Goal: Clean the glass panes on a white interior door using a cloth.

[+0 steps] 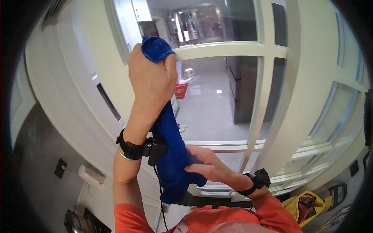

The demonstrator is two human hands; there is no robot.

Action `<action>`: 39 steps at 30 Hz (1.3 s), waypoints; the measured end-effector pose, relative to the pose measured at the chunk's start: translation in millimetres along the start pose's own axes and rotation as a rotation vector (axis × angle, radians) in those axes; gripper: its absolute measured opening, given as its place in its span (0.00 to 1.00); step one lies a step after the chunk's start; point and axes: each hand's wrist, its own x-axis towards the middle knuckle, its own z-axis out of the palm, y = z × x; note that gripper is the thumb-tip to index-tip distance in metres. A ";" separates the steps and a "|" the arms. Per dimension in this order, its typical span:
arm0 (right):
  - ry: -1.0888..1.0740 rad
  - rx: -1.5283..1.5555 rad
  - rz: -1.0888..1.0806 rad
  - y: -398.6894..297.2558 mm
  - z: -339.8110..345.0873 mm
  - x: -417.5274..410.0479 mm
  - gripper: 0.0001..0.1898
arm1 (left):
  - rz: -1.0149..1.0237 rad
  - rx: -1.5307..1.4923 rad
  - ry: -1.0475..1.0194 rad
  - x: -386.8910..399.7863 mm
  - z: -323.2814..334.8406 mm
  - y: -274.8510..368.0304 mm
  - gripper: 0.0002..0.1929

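Note:
A blue cloth (172,151) hangs down in front of a white-framed glass door (221,49). My left hand (153,72) is raised and closed around its upper end, at the door's upper crossbar; a folded corner of the cloth sticks out over the fingers. Lower down, my right hand (208,164) has its thumb and fingers around the cloth's right edge, beside a lower crossbar of the door. Part of the cloth lies hidden behind my left hand and forearm. Each wrist bears a black strap with a small black device.
Through the glass show a white stool (189,72), a red mat (181,91) and a dark refrigerator (246,96). At lower left are a white cylindrical appliance (91,176) and a pot (77,222). A yellow bag (316,205) is at lower right. A black cable (160,186) hangs beside the cloth.

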 end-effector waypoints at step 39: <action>0.303 0.091 -0.088 -36.9 -28.5 -56.0 0.12 | 0.472 -0.189 -0.252 44.8 46.0 79.6 0.08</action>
